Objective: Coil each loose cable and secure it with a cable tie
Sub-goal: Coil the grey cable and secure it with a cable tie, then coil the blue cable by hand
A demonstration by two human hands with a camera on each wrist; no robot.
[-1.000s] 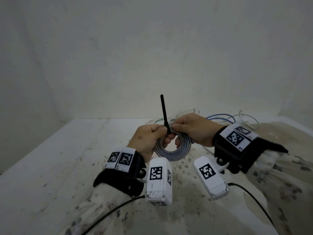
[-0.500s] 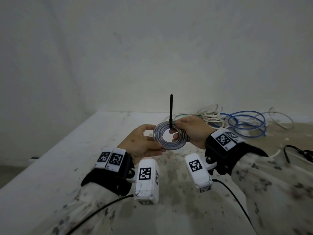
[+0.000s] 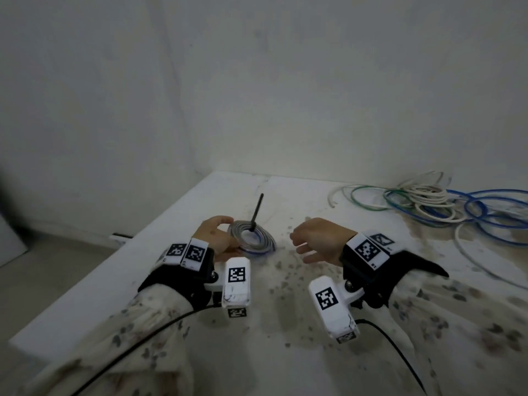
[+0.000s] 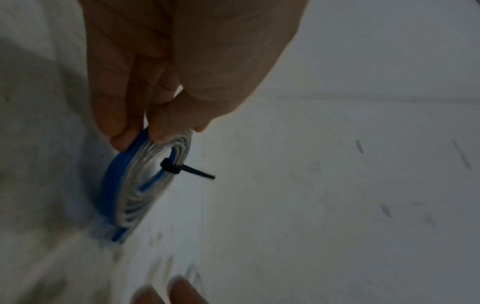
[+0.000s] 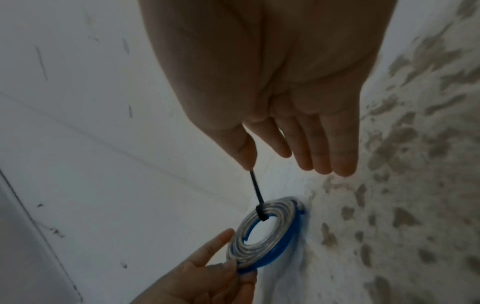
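Note:
A flat coil of blue and white cable (image 3: pixel 253 238) is bound by a black cable tie (image 3: pixel 256 210) whose tail sticks up. My left hand (image 3: pixel 228 232) pinches the coil's near-left rim and holds it tilted, low over the white table (image 3: pixel 183 252). The left wrist view shows the fingertips (image 4: pixel 122 133) clamped on the coil (image 4: pixel 135 185), with the tie (image 4: pixel 182 168) round its far side. My right hand (image 3: pixel 297 244) hovers to the right of the coil with relaxed fingers and holds nothing. In the right wrist view that hand (image 5: pixel 285 160) is spread above the coil (image 5: pixel 267 232).
A tangle of loose white, green and blue cables (image 3: pixel 428 198) lies at the back right of the table. The table's left edge (image 3: pixel 120 252) drops to the floor. A wall stands close behind. Stains speckle the surface near my right arm.
My right hand has let go of the coil and drawn back to the right. My left hand has carried the coil down and left toward the table.

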